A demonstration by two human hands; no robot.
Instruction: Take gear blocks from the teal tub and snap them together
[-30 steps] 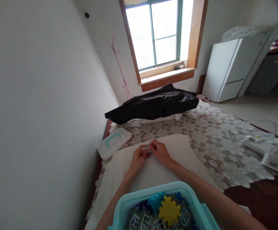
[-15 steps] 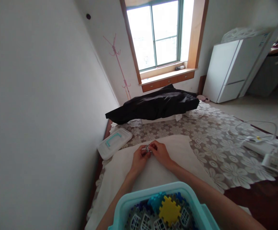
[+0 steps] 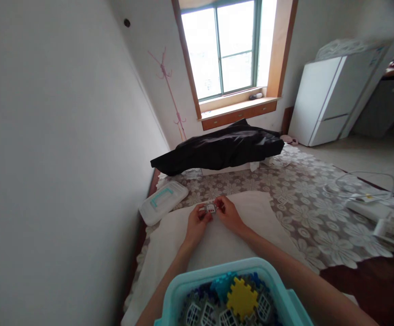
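My left hand point(image 3: 198, 222) and my right hand point(image 3: 229, 214) meet over a white pillow point(image 3: 213, 240), both pinched on a small grey-and-white toy piece point(image 3: 210, 208) held between their fingertips. Close to me at the bottom edge stands a turquoise bin point(image 3: 197, 283) full of interlocking puzzle blocks, with a yellow block point(image 3: 242, 299) on top among grey window-patterned ones. Its white lid point(image 3: 163, 202) with a turquoise handle lies left of the pillow, by the wall.
A floral lace cloth point(image 3: 302, 199) covers the surface. A black garment point(image 3: 220, 151) lies across a white box at the far end. White cables and a charger point(image 3: 373, 203) lie at right. A white wall runs close on the left; a fridge point(image 3: 326, 102) stands by the window.
The hands stay together on the small piece, which has turned slightly so its white face shows more. The view has shifted a little.
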